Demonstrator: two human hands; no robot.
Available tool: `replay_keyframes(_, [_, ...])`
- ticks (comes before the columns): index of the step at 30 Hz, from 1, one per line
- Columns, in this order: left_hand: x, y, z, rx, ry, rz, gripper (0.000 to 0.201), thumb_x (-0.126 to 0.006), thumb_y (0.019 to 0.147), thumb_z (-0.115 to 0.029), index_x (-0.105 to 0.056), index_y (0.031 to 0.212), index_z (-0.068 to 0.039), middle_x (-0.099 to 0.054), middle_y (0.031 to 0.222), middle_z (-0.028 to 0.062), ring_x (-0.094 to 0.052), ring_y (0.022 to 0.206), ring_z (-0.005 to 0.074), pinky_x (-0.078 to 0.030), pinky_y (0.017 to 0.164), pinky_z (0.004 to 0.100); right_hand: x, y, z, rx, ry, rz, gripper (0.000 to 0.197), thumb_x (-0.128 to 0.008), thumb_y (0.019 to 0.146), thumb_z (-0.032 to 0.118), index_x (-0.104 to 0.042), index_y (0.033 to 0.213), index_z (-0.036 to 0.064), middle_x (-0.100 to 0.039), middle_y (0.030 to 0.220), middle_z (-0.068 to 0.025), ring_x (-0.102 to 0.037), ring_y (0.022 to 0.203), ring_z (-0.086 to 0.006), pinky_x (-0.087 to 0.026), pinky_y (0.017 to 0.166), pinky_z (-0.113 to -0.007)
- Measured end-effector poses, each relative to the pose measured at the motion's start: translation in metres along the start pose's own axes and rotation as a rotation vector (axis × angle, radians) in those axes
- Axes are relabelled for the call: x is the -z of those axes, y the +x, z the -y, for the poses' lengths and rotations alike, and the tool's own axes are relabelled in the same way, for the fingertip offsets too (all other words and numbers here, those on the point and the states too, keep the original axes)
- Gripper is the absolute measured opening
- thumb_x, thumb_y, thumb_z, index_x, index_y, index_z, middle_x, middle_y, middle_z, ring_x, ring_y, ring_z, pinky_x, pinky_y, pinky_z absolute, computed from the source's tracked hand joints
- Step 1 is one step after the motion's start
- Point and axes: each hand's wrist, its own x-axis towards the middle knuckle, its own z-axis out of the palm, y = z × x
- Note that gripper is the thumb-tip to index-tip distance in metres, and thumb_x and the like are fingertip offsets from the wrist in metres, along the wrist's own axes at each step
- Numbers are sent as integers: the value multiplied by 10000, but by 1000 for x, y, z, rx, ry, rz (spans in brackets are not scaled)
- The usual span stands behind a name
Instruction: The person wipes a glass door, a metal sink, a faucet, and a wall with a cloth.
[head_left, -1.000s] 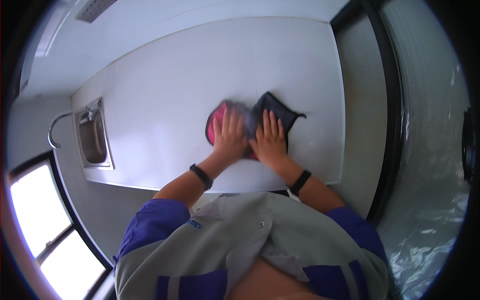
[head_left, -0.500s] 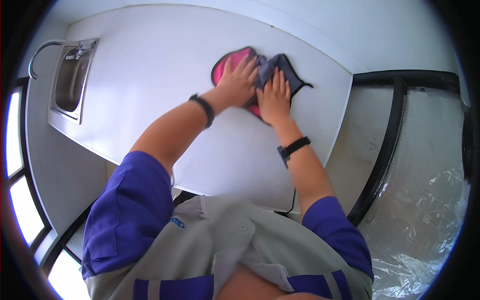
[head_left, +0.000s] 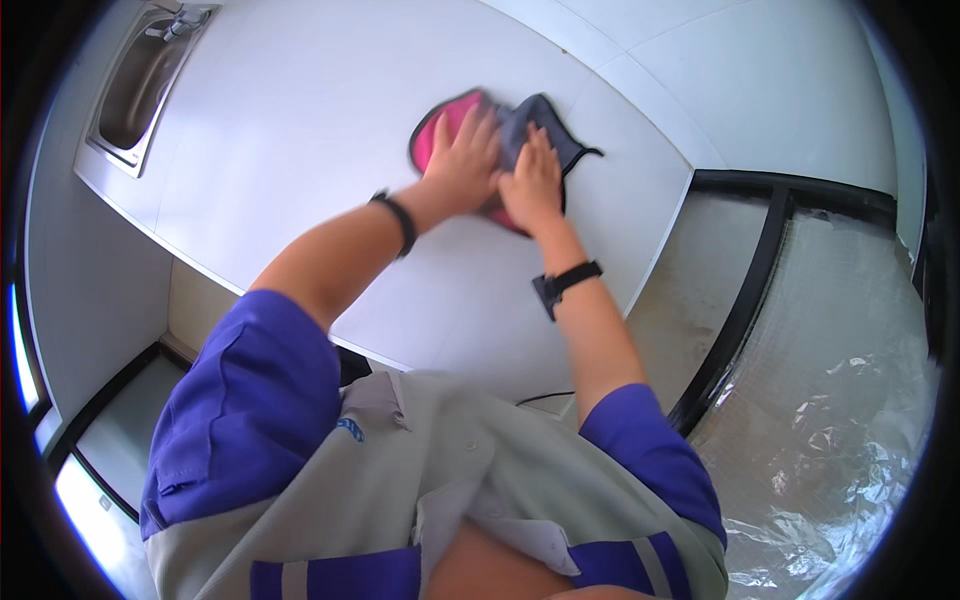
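A cleaning cloth (head_left: 515, 122), pink on one side and grey on the other, lies rumpled on the white countertop (head_left: 300, 130). Black trim runs round its edge, and a dark loop or cord sticks out at the right corner. My left hand (head_left: 462, 165) rests on the pink part with its fingers spread. On the grey part, my right hand (head_left: 533, 190) lies with stretched-out fingers, its thumb close to the left hand. Both palms hide the middle of the cloth. A black band circles each wrist.
A steel sink (head_left: 128, 157) with a tap is set into the counter at the far left. White wall panels (head_left: 720, 90) rise behind the counter. Right of the counter's edge, a black frame (head_left: 745, 300) borders a surface covered in clear plastic sheeting (head_left: 830, 400).
The whole view has tilted, so sink and counter sit higher. The hands have drawn slightly closer together on the cloth; both still lie on it.
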Motion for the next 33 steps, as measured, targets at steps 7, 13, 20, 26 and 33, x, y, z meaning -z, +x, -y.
replay_keyframes(7, [-1,-182,-8,-112,-72,125,663,-466,838,-409,-427,1299,66,-274,1442,287,-179,1364,472,-131,1036,671,-14,-135,106,103,227,-43,482,-590,664,161,-450,1089,-19,-366,1375,-227,-335,1304,-405,-248,1065,-547])
replay_keyframes(13, [20,-185,16,-336,-98,277,595,-517,828,-483,-555,1227,-43,-344,1434,170,-153,1398,386,-172,1040,652,-10,-162,118,80,103,145,607,-605,795,286,-398,1242,-68,-300,1429,-254,-299,1333,-403,-241,1063,-553])
replay_keyframes(20, [15,-101,39,-167,-74,109,657,-439,816,-388,-422,1349,-5,-272,1481,192,-202,1391,359,-182,1034,645,-12,-69,94,77,-122,75,724,-591,822,301,-291,1359,-81,-266,1443,-265,-252,1352,-409,-201,1089,-530])
replay_keyframes(26, [7,-40,71,-146,-63,-58,612,-410,860,-375,-418,1353,-13,-306,1470,170,-234,1383,336,-204,1048,618,-22,-3,83,18,-186,-39,655,-551,864,268,-290,1376,-46,-275,1448,-237,-237,1365,-379,-192,1094,-519])
replay_keyframes(33, [2,-25,84,-7,-27,-97,565,-370,907,-354,-388,1383,-49,-298,1481,140,-230,1384,323,-196,1060,606,-26,39,88,-171,-342,-13,598,-516,894,316,-322,1403,68,-253,1486,-172,-194,1396,-320,-151,1063,-620])
